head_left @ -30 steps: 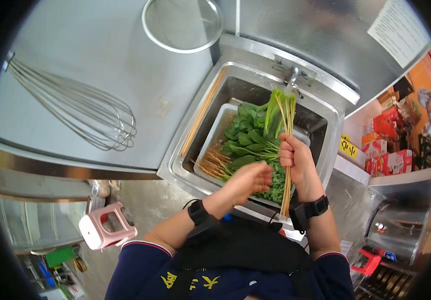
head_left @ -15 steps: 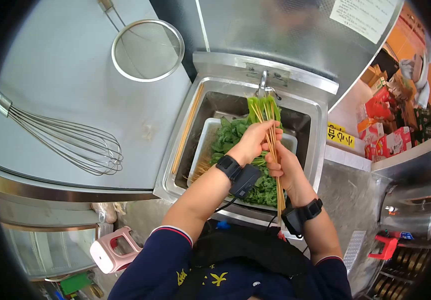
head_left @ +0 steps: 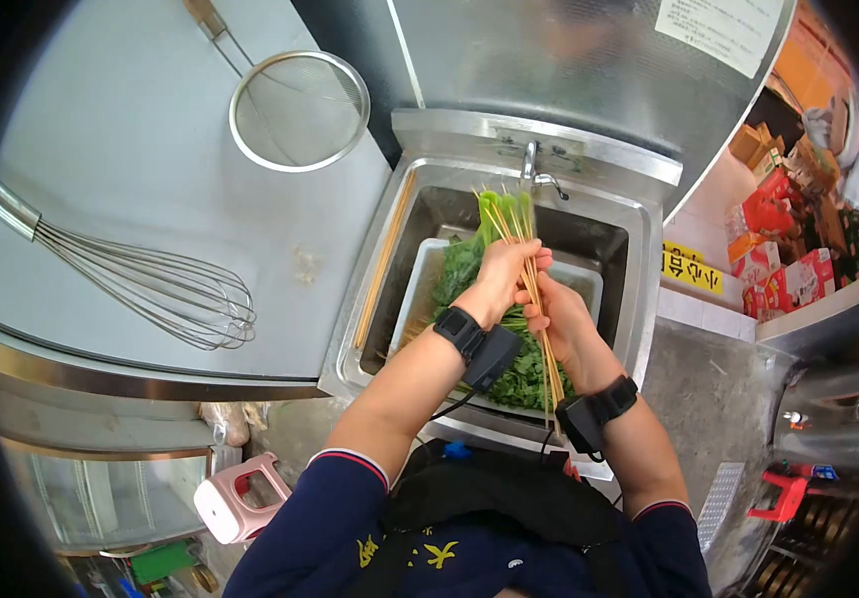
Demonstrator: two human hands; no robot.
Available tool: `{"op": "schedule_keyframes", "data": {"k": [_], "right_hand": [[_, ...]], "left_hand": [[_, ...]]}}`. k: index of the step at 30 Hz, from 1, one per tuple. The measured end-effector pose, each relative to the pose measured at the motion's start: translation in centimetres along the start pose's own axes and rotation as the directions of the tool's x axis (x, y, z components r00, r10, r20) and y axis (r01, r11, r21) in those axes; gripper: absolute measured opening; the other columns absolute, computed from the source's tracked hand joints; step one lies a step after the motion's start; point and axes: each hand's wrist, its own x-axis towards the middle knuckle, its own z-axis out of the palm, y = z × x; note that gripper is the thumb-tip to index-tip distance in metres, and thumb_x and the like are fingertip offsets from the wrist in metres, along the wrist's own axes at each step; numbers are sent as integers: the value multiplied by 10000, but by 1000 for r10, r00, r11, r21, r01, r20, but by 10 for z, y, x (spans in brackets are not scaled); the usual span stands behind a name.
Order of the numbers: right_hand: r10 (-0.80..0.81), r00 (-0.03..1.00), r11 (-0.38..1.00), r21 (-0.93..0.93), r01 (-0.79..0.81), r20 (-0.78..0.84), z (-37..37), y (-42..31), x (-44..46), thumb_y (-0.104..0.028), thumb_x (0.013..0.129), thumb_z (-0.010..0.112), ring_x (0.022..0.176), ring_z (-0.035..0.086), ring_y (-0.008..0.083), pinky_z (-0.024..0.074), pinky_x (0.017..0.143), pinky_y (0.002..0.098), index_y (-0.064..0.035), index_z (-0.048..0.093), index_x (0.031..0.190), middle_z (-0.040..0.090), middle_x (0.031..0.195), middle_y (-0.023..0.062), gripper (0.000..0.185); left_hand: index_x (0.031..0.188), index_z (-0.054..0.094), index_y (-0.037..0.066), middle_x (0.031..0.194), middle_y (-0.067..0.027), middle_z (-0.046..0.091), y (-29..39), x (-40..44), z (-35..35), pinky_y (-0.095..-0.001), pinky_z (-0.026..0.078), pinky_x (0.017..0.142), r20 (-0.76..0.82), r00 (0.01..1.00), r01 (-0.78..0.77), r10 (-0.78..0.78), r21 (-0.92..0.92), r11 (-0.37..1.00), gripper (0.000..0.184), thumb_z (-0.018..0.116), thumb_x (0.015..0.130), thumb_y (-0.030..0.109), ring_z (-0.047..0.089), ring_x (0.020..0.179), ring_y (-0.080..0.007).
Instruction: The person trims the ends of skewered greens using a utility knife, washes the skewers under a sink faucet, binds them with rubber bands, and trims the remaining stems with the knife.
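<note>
Both hands meet over the metal sink (head_left: 641, 344) around a bundle of thin wooden sticks (head_left: 547, 371). My left hand (head_left: 501, 271) is closed on the sticks near their upper part. Just below it, my right hand (head_left: 561, 317) has its fingers wrapped round the same bundle. The stick tips fan out in front of pale green stalks (head_left: 505, 211) below the tap. Under my hands, leafy greens (head_left: 461, 267) lie in a white tray (head_left: 589, 282) inside the sink, partly hidden by my hands and wrists.
More sticks (head_left: 387, 257) lie along the sink's left rim. A mesh strainer (head_left: 300, 110) and a whisk (head_left: 150, 284) lie on the left counter (head_left: 280, 299). The tap (head_left: 531, 164) stands at the sink's back. A pink stool (head_left: 240, 500) is at lower left, boxes (head_left: 798, 284) at right.
My left hand came up from over the greens and closed on the sticks beside my right hand. The bundle now tilts more to the left at its top. The view has shifted.
</note>
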Motion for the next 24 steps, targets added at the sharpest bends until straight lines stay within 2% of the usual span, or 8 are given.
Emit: {"op": "schedule_keyframes", "data": {"k": [5, 7, 10, 14, 17, 19, 22, 24], "right_hand": [[-6, 996, 985, -172, -9, -86, 9, -9, -39, -261, 941, 380, 508, 409, 61, 336, 403, 175, -39, 488, 991, 494, 704, -1, 252], [11, 999, 992, -129, -16, -36, -3, -7, -52, -261, 941, 380, 497, 375, 55, 309, 398, 179, -44, 480, 997, 449, 676, -16, 245], [-9, 1000, 993, -116, 8, -7, -12, 1, -60, -258, 944, 376, 479, 312, 41, 257, 393, 180, -55, 472, 1006, 370, 636, -41, 234], [-106, 994, 984, -150, 100, -36, -17, 6, -60, -254, 951, 363, 462, 273, 33, 229, 389, 177, -68, 473, 1004, 327, 621, -56, 223], [-140, 989, 981, -143, 133, -38, -17, 11, -59, -253, 953, 363, 460, 265, 32, 225, 387, 176, -73, 476, 999, 327, 619, -54, 218], [-132, 991, 982, -137, 127, -27, -13, 11, -59, -254, 952, 365, 461, 266, 32, 225, 386, 176, -75, 476, 1003, 329, 620, -52, 217], [-103, 995, 987, -127, 102, -3, -11, 11, -60, -252, 951, 373, 464, 272, 35, 227, 387, 177, -76, 476, 1014, 337, 624, -45, 213], [-75, 997, 989, -127, 78, 29, -8, 11, -58, -249, 949, 379, 468, 277, 37, 229, 390, 177, -75, 476, 1021, 343, 628, -40, 211]], "left_hand": [[925, 555, -13, 851, -100, 611, -3, 22, 4, -278, 510, 600, 3, 999, -54, 54, -68, 996, 195, 550, 855, 169, 595, 701, -171], [925, 554, -16, 867, -111, 613, -4, 26, 8, -283, 513, 621, 21, 997, -77, 79, -97, 992, 180, 545, 857, 151, 601, 720, -181], [988, 512, -49, 943, -170, 601, -6, 21, 18, -327, 516, 745, 140, 990, 26, 1, -186, 982, 224, 479, 889, 150, 605, 835, -231], [1038, 477, -91, 1032, -207, 568, -10, 18, 22, -370, 506, 804, 224, 973, 124, -62, -277, 953, 288, 369, 924, 151, 587, 912, -280], [1045, 475, -96, 1023, -211, 572, -9, 8, 20, -371, 505, 817, 312, 946, 163, -83, -241, 957, 296, 387, 920, 158, 589, 921, -281], [1032, 495, -80, 959, -167, 589, -12, 3, 18, -343, 519, 751, 317, 944, 170, -87, -246, 954, 291, 401, 918, 171, 599, 843, -241], [999, 548, 19, 759, -27, 553, -9, -8, 12, -263, 461, 530, 278, 950, 190, -141, -160, 969, 227, 440, 906, 196, 527, 622, -128], [987, 552, 30, 733, -17, 548, -4, -17, 15, -261, 453, 508, 202, 971, 159, -131, -134, 978, 220, 448, 902, 204, 520, 597, -123]]}}
